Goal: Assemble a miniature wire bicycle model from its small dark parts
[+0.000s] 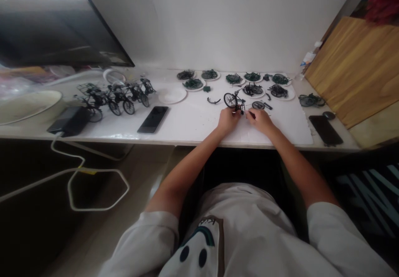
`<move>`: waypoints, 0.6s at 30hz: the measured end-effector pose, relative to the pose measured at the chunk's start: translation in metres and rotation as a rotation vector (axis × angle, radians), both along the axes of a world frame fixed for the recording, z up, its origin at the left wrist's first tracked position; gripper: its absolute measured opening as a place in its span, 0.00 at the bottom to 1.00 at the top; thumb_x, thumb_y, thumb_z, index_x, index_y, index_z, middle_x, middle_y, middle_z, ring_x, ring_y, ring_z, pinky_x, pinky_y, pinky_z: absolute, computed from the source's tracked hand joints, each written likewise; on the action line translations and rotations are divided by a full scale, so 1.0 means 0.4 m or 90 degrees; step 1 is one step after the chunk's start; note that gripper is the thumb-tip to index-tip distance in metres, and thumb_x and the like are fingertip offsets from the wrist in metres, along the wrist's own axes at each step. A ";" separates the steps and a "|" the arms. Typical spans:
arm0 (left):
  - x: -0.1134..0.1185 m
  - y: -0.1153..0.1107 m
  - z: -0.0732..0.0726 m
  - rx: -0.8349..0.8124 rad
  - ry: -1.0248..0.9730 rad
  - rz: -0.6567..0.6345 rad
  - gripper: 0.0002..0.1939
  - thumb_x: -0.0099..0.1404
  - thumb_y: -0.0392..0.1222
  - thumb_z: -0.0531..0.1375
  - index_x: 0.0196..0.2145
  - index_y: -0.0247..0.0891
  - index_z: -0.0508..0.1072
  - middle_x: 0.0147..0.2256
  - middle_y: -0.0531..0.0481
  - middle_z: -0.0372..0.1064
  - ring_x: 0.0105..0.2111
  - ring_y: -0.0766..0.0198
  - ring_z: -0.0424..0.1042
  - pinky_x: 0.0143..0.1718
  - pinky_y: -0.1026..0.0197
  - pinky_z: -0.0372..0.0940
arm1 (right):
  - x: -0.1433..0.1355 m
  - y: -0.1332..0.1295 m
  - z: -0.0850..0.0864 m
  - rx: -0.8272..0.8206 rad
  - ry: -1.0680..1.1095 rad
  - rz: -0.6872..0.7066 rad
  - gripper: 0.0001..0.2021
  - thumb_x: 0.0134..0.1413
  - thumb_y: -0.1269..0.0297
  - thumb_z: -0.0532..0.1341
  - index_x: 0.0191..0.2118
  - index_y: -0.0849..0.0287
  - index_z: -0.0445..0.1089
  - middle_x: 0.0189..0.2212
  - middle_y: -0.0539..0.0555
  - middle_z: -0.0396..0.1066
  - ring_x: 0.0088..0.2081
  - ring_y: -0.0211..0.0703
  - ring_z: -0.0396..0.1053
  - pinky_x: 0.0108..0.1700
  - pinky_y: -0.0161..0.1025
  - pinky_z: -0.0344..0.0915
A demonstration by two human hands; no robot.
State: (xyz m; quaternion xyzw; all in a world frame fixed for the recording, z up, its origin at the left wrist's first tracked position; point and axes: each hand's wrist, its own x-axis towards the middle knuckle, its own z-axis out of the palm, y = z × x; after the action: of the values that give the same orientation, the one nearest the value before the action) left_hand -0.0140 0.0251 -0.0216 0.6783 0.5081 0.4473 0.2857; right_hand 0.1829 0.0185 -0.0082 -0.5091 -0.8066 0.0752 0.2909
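A small black model bicycle (236,101), partly assembled with one spoked wheel raised at its left, is gripped low down by my left hand (229,119). My right hand (260,120) is closed in a pinch at the bicycle's right side; what its fingertips hold is too small to make out. Just behind the right hand lie a loose wheel (258,105) and a thin dark part. A curved black piece (213,101) rests on the white sheet to the left of the bicycle.
Plates of dark bicycle parts (193,84) line the wall side. Several finished model bicycles (115,98) stand at left, near a phone (153,119) and a black power adapter (70,120). Another phone (326,130) and a mouse (328,115) lie right, beside a wooden board (358,69).
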 end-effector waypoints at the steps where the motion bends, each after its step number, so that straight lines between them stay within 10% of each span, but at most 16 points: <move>1: 0.000 0.000 0.000 0.002 -0.002 0.001 0.14 0.75 0.37 0.62 0.50 0.29 0.86 0.42 0.32 0.85 0.41 0.51 0.85 0.44 0.56 0.75 | 0.000 0.000 0.000 -0.002 0.001 0.000 0.20 0.74 0.52 0.55 0.30 0.54 0.69 0.26 0.55 0.73 0.30 0.46 0.65 0.37 0.42 0.54; 18: 0.000 -0.006 0.008 0.002 0.021 0.002 0.15 0.76 0.39 0.61 0.52 0.32 0.85 0.42 0.35 0.86 0.42 0.51 0.85 0.48 0.56 0.76 | -0.001 -0.001 0.001 -0.011 -0.015 -0.007 0.19 0.74 0.52 0.56 0.30 0.54 0.67 0.27 0.55 0.72 0.31 0.46 0.63 0.38 0.42 0.53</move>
State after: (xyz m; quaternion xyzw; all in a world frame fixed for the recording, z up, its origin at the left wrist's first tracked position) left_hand -0.0139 0.0226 -0.0183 0.6853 0.5133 0.4373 0.2749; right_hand 0.1824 0.0182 -0.0077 -0.5167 -0.8064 0.0746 0.2777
